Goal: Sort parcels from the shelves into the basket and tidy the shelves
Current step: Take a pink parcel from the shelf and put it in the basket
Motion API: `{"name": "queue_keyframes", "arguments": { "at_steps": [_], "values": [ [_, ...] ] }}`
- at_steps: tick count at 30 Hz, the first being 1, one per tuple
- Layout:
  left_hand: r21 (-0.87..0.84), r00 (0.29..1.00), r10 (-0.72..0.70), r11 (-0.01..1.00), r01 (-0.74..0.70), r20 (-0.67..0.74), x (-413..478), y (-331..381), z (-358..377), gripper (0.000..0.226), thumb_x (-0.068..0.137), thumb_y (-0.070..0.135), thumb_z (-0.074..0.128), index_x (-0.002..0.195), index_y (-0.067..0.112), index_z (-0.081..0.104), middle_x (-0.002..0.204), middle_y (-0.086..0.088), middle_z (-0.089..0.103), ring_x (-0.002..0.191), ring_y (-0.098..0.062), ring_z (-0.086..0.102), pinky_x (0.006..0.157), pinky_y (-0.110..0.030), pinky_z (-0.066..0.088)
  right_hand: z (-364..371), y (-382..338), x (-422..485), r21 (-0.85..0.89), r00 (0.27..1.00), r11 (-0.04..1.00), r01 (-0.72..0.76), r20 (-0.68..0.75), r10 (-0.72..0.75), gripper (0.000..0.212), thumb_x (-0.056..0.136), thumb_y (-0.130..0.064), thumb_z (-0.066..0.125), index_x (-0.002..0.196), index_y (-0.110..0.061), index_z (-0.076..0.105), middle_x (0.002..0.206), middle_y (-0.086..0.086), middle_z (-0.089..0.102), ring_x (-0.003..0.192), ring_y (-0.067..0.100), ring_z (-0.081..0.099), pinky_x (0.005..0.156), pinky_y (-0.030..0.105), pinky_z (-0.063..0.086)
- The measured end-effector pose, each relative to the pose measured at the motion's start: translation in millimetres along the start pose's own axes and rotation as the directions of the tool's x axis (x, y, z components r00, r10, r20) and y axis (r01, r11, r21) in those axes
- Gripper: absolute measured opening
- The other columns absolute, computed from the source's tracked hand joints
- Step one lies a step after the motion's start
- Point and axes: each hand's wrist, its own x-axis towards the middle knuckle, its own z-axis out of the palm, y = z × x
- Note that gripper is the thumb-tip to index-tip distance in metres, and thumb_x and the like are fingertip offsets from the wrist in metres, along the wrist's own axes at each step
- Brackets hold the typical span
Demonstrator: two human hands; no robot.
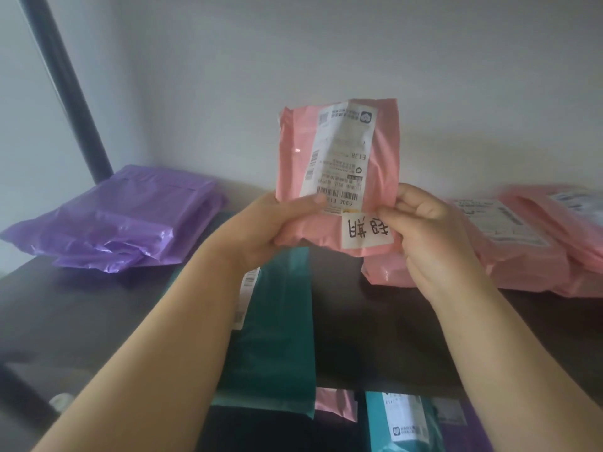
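I hold a pink parcel upright above the dark shelf, its white shipping label upside down and a handwritten sticker near its lower edge. My left hand grips its lower left corner, thumb across the label. My right hand pinches its lower right edge beside the sticker. A teal parcel lies flat on the shelf under my left forearm and overhangs the front edge.
Purple parcels are stacked at the shelf's back left, next to a black upright post. Several pink parcels are piled at the right. Below the shelf edge, pink, teal and purple parcels show. A pale wall stands behind.
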Motion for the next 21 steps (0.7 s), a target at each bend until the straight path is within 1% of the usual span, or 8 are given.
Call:
{"name": "queue_keyframes", "arguments": {
  "at_steps": [3, 6, 9, 13, 15, 17, 20, 21],
  "values": [
    [-0.026, 0.999, 0.046, 0.999, -0.045, 0.030, -0.3, 1.8, 0.5, 0.036, 0.077, 0.018, 0.069, 0.112, 0.013, 0.064, 0.107, -0.003, 0.074, 0.095, -0.017, 0.071, 0.072, -0.025, 0.058, -0.8, -3.5, -1.0, -0.010, 0.999, 1.000, 0.001, -0.048, -0.002, 0.021, 0.092, -0.001, 0.061, 0.103, -0.013, 0.074, 0.095, 0.004, 0.078, 0.091, 0.024, 0.075, 0.090, 0.051, 0.058],
    [-0.005, 0.997, 0.060, 0.998, -0.060, 0.041, -2.2, 3.7, -0.2, 0.038, 0.077, 0.016, 0.069, 0.115, 0.013, 0.063, 0.107, -0.002, 0.074, 0.096, -0.018, 0.071, 0.071, -0.024, 0.058, -5.1, -10.4, -5.3, 0.034, 0.999, 0.999, -0.026, -0.039, 0.027, 0.013, 0.094, -0.014, 0.063, 0.101, -0.012, 0.074, 0.098, 0.010, 0.077, 0.091, 0.030, 0.075, 0.091, 0.061, 0.054],
    [0.080, 0.995, 0.049, 0.995, -0.056, 0.091, -6.6, 12.6, 6.7, 0.042, 0.075, 0.017, 0.069, 0.116, 0.013, 0.062, 0.107, -0.001, 0.074, 0.098, -0.019, 0.072, 0.071, -0.024, 0.058, -13.5, -23.0, -11.8, 0.056, 0.997, 0.998, -0.026, -0.066, 0.030, 0.025, 0.094, -0.032, 0.066, 0.102, -0.008, 0.070, 0.098, 0.008, 0.077, 0.092, 0.027, 0.075, 0.091, 0.057, 0.055],
    [0.254, 0.985, 0.008, 0.966, -0.052, 0.173, -12.1, 26.2, 19.8, 0.046, 0.073, 0.023, 0.076, 0.116, 0.013, 0.064, 0.111, -0.002, 0.074, 0.101, -0.020, 0.071, 0.072, -0.023, 0.057, -33.8, -42.8, -23.9, -0.064, 0.979, 0.998, 0.021, -0.199, -0.033, 0.040, 0.086, -0.059, 0.065, 0.092, -0.020, 0.071, 0.093, -0.001, 0.077, 0.092, 0.023, 0.074, 0.089, 0.052, 0.056],
    [0.287, 0.978, -0.007, 0.956, -0.055, 0.210, -13.6, 28.7, 28.0, 0.051, 0.071, 0.026, 0.084, 0.116, 0.012, 0.065, 0.112, -0.003, 0.073, 0.101, -0.020, 0.071, 0.069, -0.022, 0.056, -45.3, -49.2, -33.9, -0.096, 0.958, 0.995, 0.009, -0.285, -0.036, 0.035, 0.087, -0.058, 0.065, 0.085, -0.023, 0.071, 0.089, -0.001, 0.077, 0.088, 0.025, 0.074, 0.084, 0.053, 0.057],
    [0.269, 0.975, -0.001, 0.961, -0.060, 0.220, -14.5, 26.9, 37.5, 0.054, 0.068, 0.030, 0.082, 0.116, 0.011, 0.067, 0.115, -0.005, 0.073, 0.102, -0.020, 0.071, 0.073, -0.025, 0.055, -56.9, -52.7, -43.3, -0.044, 0.936, 0.999, 0.029, -0.351, -0.043, 0.028, 0.091, -0.045, 0.066, 0.084, -0.018, 0.071, 0.086, 0.005, 0.076, 0.083, 0.028, 0.074, 0.081, 0.051, 0.059],
    [0.212, 0.971, 0.007, 0.975, -0.060, 0.239, -15.0, 16.8, 54.0, 0.056, 0.064, 0.033, 0.081, 0.115, 0.012, 0.068, 0.116, -0.006, 0.072, 0.107, -0.025, 0.069, 0.090, -0.037, 0.052, -75.7, -55.5, -63.9, 0.095, 0.888, 0.993, 0.067, -0.459, -0.016, 0.022, 0.096, -0.026, 0.064, 0.081, -0.011, 0.067, 0.078, 0.011, 0.071, 0.068, 0.024, 0.071, 0.062, 0.035, 0.057],
    [0.213, 0.968, 0.005, 0.975, -0.060, 0.253, -15.2, 13.6, 59.1, 0.056, 0.063, 0.033, 0.081, 0.114, 0.012, 0.068, 0.115, -0.006, 0.073, 0.106, -0.025, 0.069, 0.090, -0.038, 0.052, -81.7, -54.9, -70.2, 0.104, 0.879, 0.992, 0.070, -0.476, -0.012, 0.020, 0.096, -0.023, 0.063, 0.081, -0.010, 0.066, 0.077, 0.011, 0.069, 0.066, 0.023, 0.070, 0.058, 0.032, 0.056]
  ]
}}
